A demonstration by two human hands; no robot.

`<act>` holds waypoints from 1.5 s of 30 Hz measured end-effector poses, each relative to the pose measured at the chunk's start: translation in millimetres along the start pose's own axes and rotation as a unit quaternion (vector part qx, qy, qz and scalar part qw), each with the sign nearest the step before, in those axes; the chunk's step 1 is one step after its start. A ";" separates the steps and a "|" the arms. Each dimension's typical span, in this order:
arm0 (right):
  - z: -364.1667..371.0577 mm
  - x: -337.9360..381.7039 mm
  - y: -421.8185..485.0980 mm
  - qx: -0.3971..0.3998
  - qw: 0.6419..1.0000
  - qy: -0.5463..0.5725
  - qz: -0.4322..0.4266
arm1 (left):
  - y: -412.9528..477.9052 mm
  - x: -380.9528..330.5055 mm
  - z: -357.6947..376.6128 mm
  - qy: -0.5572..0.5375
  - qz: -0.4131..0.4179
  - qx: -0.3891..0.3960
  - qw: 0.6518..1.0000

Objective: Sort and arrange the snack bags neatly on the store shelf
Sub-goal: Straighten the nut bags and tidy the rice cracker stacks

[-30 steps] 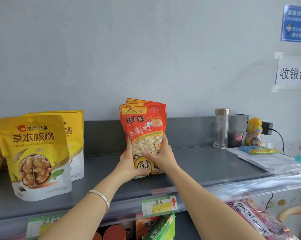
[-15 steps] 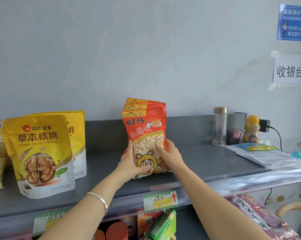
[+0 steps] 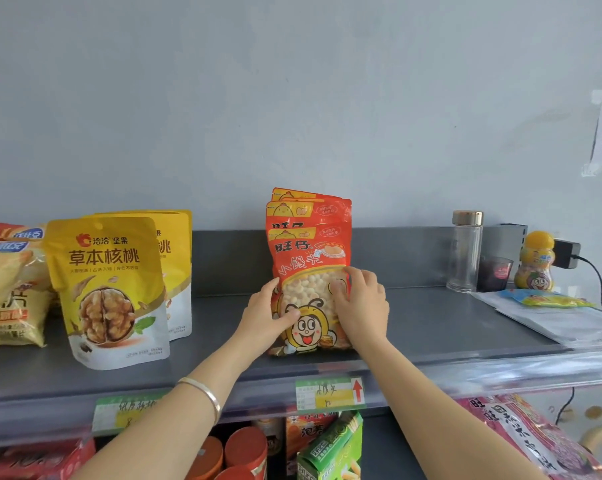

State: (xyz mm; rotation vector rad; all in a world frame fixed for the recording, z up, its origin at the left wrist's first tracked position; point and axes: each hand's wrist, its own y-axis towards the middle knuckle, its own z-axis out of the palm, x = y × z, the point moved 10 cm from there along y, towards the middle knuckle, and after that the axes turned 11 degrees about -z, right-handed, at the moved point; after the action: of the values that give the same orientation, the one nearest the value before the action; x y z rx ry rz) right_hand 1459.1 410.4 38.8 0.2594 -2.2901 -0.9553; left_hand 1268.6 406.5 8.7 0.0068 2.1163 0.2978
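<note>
Three red-orange snack bags [image 3: 308,258] stand upright one behind another on the grey top shelf [image 3: 431,327], each rear bag showing above the one in front. My left hand [image 3: 266,317] grips the front bag's left edge, thumb across its face. My right hand [image 3: 361,306] holds the right side, fingers spread on the front. Two yellow walnut bags [image 3: 109,292] stand upright to the left, one behind the other. Orange chip bags [image 3: 8,292] lean at the far left.
At the shelf's right end stand a clear bottle [image 3: 465,252], a dark cup [image 3: 494,273] and a yellow jar [image 3: 535,261], with a plastic sleeve [image 3: 562,317] lying flat and a plugged charger cable. Below the price-tag rail [image 3: 329,393] are red cans, a green box and a pink bag [image 3: 535,441].
The front red bag has slid down and forward, so the rear bags now show higher above it. Both hands stayed on it. The view shifted left.
</note>
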 end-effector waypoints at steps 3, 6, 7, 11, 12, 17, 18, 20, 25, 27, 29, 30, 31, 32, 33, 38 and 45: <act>-3.8 19.6 0.8 -0.024 0.994 -0.085 -0.070 | -9.4 -5.6 -9.6 0.048 0.017 -0.036 0.998; 1.6 49.7 -0.1 -0.023 0.978 -0.137 -0.154 | -19.9 -12.1 -22.0 0.094 0.036 -0.065 0.993; 4.5 60.7 -1.3 -0.020 0.973 -0.146 -0.178 | -23.8 -13.6 -26.7 0.105 0.040 -0.072 0.991; 20.2 107.7 -12.7 -0.017 0.953 -0.169 -0.250 | -42.1 -14.3 -55.2 0.152 0.058 -0.105 0.981; 23.7 120.1 -16.7 -0.022 0.950 -0.162 -0.265 | -47.2 -12.9 -65.0 0.162 0.064 -0.114 0.978; 49.8 188.8 -44.4 -0.033 0.931 -0.101 -0.349 | -76.9 5.7 -121.5 0.179 0.075 -0.146 0.970; 57.5 203.9 -51.7 -0.028 0.926 -0.098 -0.362 | -83.2 12.6 -133.5 0.178 0.072 -0.150 0.970; 74.2 233.1 -67.5 -0.012 0.921 -0.090 -0.378 | -96.1 29.5 -157.6 0.171 0.063 -0.152 0.971; 101.8 282.4 -97.3 -0.009 0.928 -0.066 -0.367 | -127.2 69.0 -217.5 0.172 0.052 -0.163 0.970; 102.3 292.5 -103.4 -0.021 0.932 -0.059 -0.357 | -134.5 78.1 -236.3 0.167 0.058 -0.169 0.970; 98.3 297.2 -104.7 -0.037 0.938 -0.043 -0.342 | -137.2 81.6 -253.0 0.161 0.068 -0.175 0.969; 94.8 297.2 -103.1 -0.046 0.943 -0.031 -0.328 | -137.0 81.0 -262.2 0.157 0.075 -0.182 0.968; 91.6 295.4 -99.4 -0.053 0.949 -0.017 -0.309 | -136.6 77.5 -271.6 0.150 0.086 -0.192 0.966; 87.9 293.6 -94.3 -0.056 0.955 -0.005 -0.292 | -135.3 72.1 -281.3 0.142 0.098 -0.204 0.964; 82.1 292.6 -88.2 -0.065 0.958 0.005 -0.278 | -133.4 64.7 -290.6 0.134 0.111 -0.215 0.961; 49.4 289.7 -38.8 -0.120 0.969 0.059 -0.207 | -110.3 18.8 -330.7 0.093 0.167 -0.269 0.944; 57.1 286.3 56.4 -0.045 0.972 0.128 -0.193 | -33.8 -4.2 -367.2 0.027 0.154 -0.232 0.960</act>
State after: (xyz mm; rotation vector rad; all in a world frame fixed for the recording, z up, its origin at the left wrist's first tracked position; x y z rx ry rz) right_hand 1203.8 368.2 185.4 0.7655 -1.9905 -1.1390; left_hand 967.6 296.3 191.0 0.0525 2.0496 0.9840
